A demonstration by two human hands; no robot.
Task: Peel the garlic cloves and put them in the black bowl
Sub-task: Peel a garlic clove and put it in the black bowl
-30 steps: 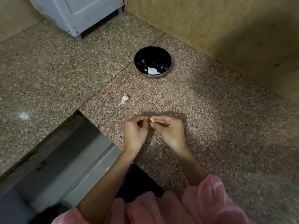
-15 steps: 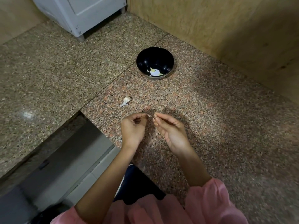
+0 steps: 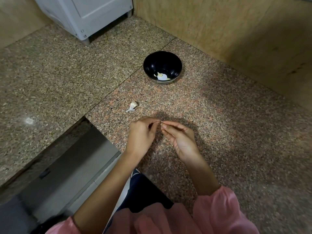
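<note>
Hands meet low over the tabletop [image 3: 236, 132]: left hand [image 3: 141, 134] and right hand [image 3: 181, 139] each pinch a tiny pale scrap, likely garlic skin [image 3: 161, 122], fingertip to fingertip; whether a clove sits behind the fingers cannot be told. Judgement: pull the skin off in a slow strip with nails close to the clove, dropping waste aside. Farther out lies an unpeeled clove [image 3: 132, 106], then the bowl [image 3: 168, 56] holding peeled pieces [image 3: 161, 76].
</note>
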